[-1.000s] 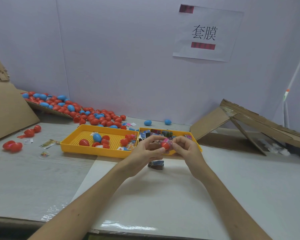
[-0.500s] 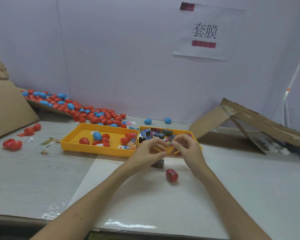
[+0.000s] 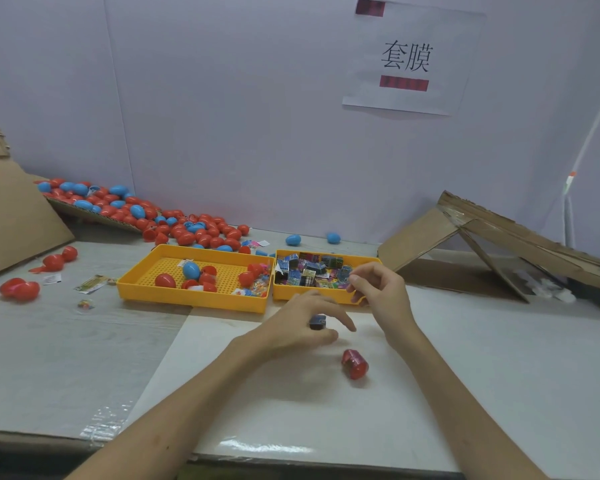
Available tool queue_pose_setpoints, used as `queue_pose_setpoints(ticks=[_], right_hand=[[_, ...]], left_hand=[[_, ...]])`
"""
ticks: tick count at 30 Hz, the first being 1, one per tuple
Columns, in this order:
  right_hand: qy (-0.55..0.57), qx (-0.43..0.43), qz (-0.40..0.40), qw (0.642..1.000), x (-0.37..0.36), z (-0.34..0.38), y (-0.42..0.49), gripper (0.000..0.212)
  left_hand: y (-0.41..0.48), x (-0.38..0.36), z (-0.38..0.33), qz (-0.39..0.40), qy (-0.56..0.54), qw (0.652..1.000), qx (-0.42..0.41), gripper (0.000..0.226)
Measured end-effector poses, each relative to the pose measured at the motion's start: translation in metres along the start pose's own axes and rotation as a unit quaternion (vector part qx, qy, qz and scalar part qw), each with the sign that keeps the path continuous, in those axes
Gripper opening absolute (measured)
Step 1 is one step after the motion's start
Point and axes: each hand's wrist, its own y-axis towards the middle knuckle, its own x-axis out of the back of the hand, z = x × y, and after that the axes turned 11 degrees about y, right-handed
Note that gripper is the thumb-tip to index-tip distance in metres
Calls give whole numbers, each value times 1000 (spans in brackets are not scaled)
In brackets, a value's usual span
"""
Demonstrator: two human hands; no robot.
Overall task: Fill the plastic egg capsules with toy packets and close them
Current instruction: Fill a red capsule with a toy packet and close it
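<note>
A closed red egg capsule point(image 3: 354, 363) lies on the white sheet near me. My left hand point(image 3: 298, 327) is just behind it, fingers spread and arched over a small dark toy packet point(image 3: 317, 321) that sits between thumb and forefinger. My right hand point(image 3: 378, 292) hovers over the front rim of the right yellow tray point(image 3: 291, 295), fingers loosely curled and holding nothing. That tray is full of toy packets point(image 3: 309, 271). The left yellow tray point(image 3: 187, 301) holds several red eggs, one blue egg point(image 3: 191, 270) and some clear packets.
A big heap of red and blue eggs point(image 3: 135, 213) runs down a cardboard slope at the back left. Loose red eggs point(image 3: 19, 289) and scraps lie at the left. Two blue eggs point(image 3: 293, 240) sit by the wall. A cardboard ramp point(image 3: 482, 237) stands at the right.
Both hands held the red egg a second ago; it has since dropped onto the white sheet. My left hand has lowered over the dark packet and my right hand has drawn right.
</note>
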Motion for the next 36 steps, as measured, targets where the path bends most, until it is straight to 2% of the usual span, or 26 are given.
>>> queue_pose_setpoints(ticks=[2,4,9,12,16,20,23,27,30,33,36], right_hand=[[0,-2,-4,1000,1,0,0,6],[1,-2,-5,1000,1,0,1,9],[-1,-4,-3,1000,0,-1,2,9],[-5,-4,-2,1000,0,-2,2,7],[0,-6,-2,1000,0,0,1,9],[36,-21,7,999,-1,3,-1,18],[59,-50,45,996,-2,3,-2,12],[88,-59,67,992,-4,1,-2,12],[127,-70,75,987,-3,0,-2,19],[142,-67,92,983,-4,0,-3,22],[141,-60,95,984,-5,-1,-3,26]], left_hand=[[-1,0,0,16,-52,998,4,42],[-1,-3,-1,48,-60,997,-5,43],[4,-15,2,77,4,997,-29,28],[8,-16,5,41,-24,999,-3,26],[10,-7,11,-67,-67,994,47,25],[12,1,15,-159,-127,974,98,25],[13,4,15,-199,-180,957,112,22],[14,5,16,-204,-244,939,133,22],[13,6,16,-201,-291,925,139,22],[13,7,15,-200,-303,921,143,23],[12,9,12,-173,-353,908,145,26]])
